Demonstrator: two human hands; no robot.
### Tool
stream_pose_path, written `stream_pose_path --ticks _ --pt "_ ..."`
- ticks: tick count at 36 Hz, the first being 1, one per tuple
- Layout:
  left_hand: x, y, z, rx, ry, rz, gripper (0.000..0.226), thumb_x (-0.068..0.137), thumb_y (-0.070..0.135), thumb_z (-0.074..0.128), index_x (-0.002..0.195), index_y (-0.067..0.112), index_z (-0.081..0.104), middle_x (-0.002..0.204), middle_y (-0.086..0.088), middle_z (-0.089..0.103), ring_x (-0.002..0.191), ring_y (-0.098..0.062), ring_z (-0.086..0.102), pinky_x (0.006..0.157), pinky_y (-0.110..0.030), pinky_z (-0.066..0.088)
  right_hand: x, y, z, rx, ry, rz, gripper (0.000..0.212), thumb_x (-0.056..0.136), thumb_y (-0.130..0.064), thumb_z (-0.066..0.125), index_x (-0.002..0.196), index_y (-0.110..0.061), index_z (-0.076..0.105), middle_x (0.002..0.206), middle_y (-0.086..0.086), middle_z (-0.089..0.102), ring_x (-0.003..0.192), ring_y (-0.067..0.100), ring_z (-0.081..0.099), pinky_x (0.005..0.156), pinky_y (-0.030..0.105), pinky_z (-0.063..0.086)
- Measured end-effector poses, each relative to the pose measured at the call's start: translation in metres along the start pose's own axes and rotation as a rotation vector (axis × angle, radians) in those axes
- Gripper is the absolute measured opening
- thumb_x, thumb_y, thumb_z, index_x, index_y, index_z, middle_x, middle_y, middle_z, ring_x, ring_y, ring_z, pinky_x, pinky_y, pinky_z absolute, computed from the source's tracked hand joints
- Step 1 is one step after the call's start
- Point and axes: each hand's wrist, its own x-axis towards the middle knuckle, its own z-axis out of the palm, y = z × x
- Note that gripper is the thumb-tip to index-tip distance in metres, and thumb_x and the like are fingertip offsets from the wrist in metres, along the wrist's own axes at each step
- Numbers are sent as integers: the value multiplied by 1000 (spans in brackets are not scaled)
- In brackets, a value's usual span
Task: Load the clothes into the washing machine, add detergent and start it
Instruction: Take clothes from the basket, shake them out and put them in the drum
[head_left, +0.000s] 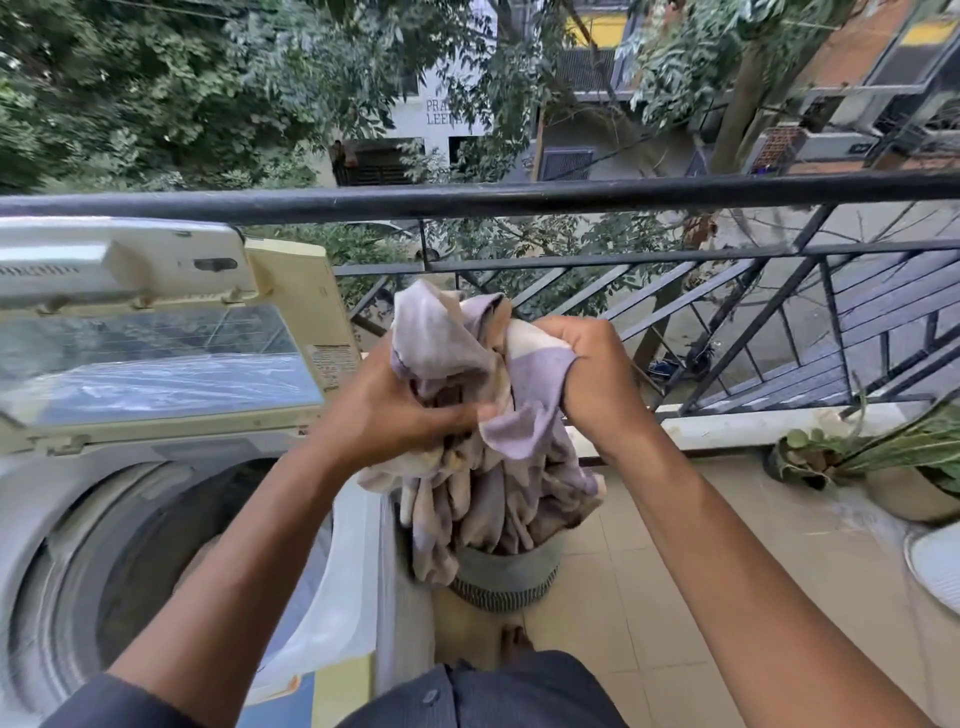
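Fingers (457, 415) gripping cloth (524, 431), basket (506, 577) beside washer (358, 545)

Soft, even daylight, bright without hard shadows. The raised washing machine lid (156, 358) at the left of the frame shows pale glare on its glass. Wide-angle distortion bows the railing (519, 200) and stretches the frame edges. Motion blur smears the lower left and the trees (130, 88) at the upper left.

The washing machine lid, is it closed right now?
No, the lid stands raised, leaving the drum open beside the cloth held in both hands.
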Motion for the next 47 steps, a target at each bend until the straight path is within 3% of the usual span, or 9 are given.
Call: stream_pose_path --ticks 5,9,14,20,29,33,38,43,47 --pt "-1 2 13 -35 130 -46 38 62 60 91 83 36 72 80 12 74 78 -3 69 72 -37 60 -9 -31 15 196 -120 -2 18 90 4 64 77 -7 69 63 9 56 45 25 64 42 40 53" --pt "-1 6 10 -145 246 -53 24 65 45 90 74 44 69 83 15 72 79 -8 67 78 -46 61 -5 -25 16 213 -181 32 14 91 8 65 96 -3 73 74 21 65 60 21 64 52 28 51" --pt "-5 7 3 -184 262 -84 20 60 36 76 72 36 61 79 20 64 72 7 57 73 -33 53 -11 6 16 165 -172 -31 49 85 -1 78 126 -21 63 119 -2 70 108 8 66 91 33 54" --pt "-5 9 -10 -263 338 -95 43 81 1 84 78 33 54 80 17 57 56 28 51 49 1 38 -16 76 17 -240 -215 203 66 76 -26 72 136 -42 51 132 -5 61 123 12 59 91 37 54" --pt "2 13 -35 -217 357 -73 36 84 2 78 70 26 54 69 10 56 48 11 50 44 -7 38 -19 144 23 -648 -223 552 34 90 -19 52 119 -28 69 121 10 71 111 37 66 84 40 53" --pt "2 2 -31 -152 303 -95 32 75 17 89 71 31 60 71 12 62 64 -3 55 65 -29 48 0 122 -3 -663 -73 565 29 85 -29 52 105 -25 73 114 13 72 104 39 68 82 39 53" --pt "-2 -4 -22 -42 317 -154 26 60 49 78 76 36 63 92 -6 75 95 -30 70 79 -47 59 22 70 -40 -650 147 428 17 83 -8 52 83 -18 67 94 16 72 86 39 65 72 38 54" --pt "3 -7 -15 -33 313 -188 30 74 38 89 84 32 62 92 -1 68 96 -26 66 75 -36 48 25 20 -50 -488 246 270 18 79 -9 46 81 -6 64 75 13 66 75 36 61 61 38 47" --pt "5 -6 -11 -150 195 -145 46 56 69 81 83 32 75 85 6 78 92 -14 75 82 -44 63 22 -12 -30 -265 187 103 28 88 -29 61 76 -4 67 62 4 60 60 22 53 53 34 38"
